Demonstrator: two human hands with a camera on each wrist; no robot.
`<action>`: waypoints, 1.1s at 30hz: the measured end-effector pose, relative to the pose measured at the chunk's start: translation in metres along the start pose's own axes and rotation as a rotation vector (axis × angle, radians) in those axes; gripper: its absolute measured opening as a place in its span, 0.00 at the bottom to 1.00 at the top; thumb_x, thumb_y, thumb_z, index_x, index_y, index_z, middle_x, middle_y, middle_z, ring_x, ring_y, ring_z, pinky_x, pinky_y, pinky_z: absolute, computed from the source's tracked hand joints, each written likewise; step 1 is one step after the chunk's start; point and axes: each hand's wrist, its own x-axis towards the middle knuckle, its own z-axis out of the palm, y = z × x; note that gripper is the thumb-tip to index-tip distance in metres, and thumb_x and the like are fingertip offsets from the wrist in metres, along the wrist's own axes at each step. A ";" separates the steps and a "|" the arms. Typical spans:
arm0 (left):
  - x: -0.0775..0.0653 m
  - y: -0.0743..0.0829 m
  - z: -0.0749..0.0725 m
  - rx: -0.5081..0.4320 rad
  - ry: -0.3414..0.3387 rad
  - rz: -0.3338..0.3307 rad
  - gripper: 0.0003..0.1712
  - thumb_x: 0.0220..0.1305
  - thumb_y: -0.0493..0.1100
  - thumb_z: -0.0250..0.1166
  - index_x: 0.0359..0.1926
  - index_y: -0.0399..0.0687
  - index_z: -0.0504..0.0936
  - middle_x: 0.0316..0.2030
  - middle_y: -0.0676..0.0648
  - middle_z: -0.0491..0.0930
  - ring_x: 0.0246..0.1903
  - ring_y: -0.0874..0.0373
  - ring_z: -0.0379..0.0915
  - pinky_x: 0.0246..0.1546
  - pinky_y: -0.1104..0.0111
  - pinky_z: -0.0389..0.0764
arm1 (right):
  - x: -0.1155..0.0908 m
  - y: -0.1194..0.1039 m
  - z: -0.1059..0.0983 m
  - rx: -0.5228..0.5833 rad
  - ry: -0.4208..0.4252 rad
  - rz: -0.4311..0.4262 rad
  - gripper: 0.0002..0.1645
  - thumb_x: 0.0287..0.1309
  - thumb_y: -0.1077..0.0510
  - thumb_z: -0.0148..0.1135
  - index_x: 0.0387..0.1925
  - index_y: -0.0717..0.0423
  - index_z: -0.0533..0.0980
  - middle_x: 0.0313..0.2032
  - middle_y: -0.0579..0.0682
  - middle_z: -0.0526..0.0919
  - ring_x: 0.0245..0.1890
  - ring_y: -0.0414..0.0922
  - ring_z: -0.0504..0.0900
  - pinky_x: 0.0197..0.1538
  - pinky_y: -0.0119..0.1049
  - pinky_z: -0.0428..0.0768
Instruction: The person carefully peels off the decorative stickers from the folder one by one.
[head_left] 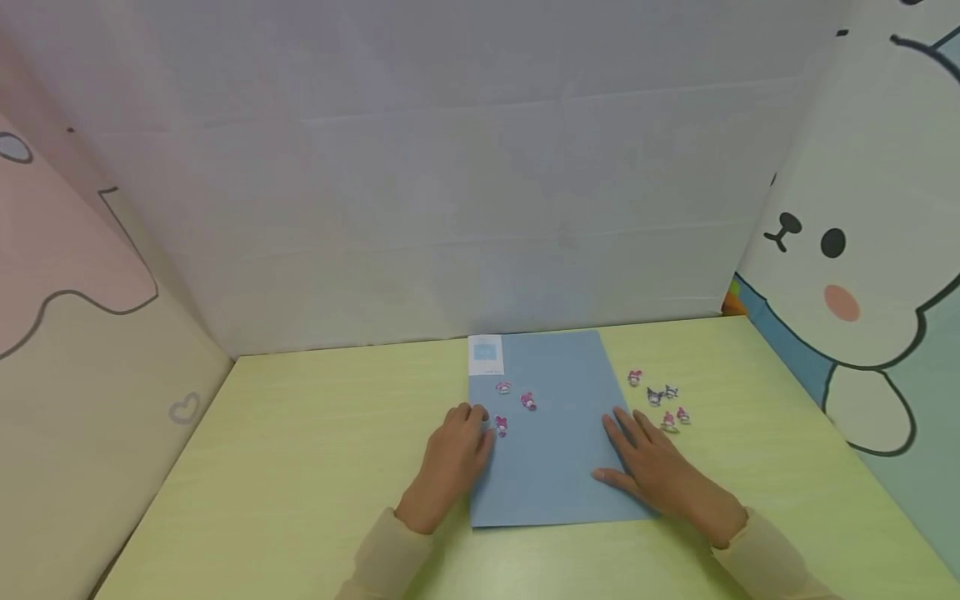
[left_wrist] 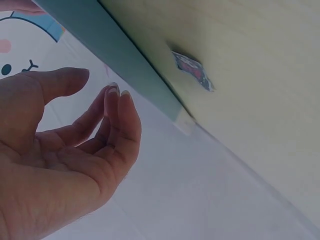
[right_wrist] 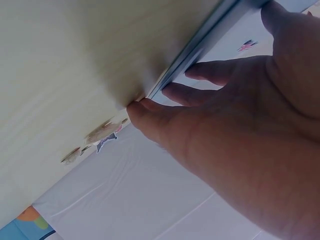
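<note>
A blue folder point(head_left: 555, 467) lies on the yellow table. Three small pink cartoon stickers point(head_left: 528, 402) rest on its left part. My left hand point(head_left: 453, 454) is at the folder's left edge, fingers loosely bent, next to the lowest of the three. The left wrist view shows nothing between thumb and fingertips; a small flat sticker point(left_wrist: 192, 71) lies on the table beside the folder there. With spread fingers, my right hand point(head_left: 660, 467) rests on the folder's right edge. In the right wrist view its fingertips point(right_wrist: 175, 95) touch that edge.
Several more cartoon stickers point(head_left: 655, 397), pink or dark and white, lie on the table point(head_left: 337, 442) to the right of the folder. A white label point(head_left: 486, 367) sits at the folder's far left corner. White cloth point(head_left: 450, 208) hangs behind the table, with printed panels at both sides.
</note>
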 end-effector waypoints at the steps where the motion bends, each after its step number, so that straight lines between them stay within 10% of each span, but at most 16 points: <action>1: 0.001 0.000 0.001 -0.004 -0.002 0.001 0.08 0.64 0.36 0.70 0.40 0.36 0.80 0.31 0.44 0.73 0.31 0.51 0.71 0.25 0.63 0.77 | 0.000 0.000 0.000 -0.002 0.002 -0.001 0.47 0.68 0.41 0.64 0.71 0.73 0.65 0.70 0.76 0.63 0.70 0.77 0.60 0.66 0.69 0.65; 33: 0.006 0.003 0.025 -0.030 0.041 0.080 0.07 0.61 0.31 0.72 0.36 0.43 0.81 0.29 0.48 0.77 0.31 0.54 0.74 0.26 0.65 0.78 | 0.000 0.001 0.007 -0.022 -0.007 0.005 0.47 0.68 0.41 0.64 0.71 0.73 0.65 0.70 0.75 0.63 0.70 0.77 0.60 0.66 0.69 0.64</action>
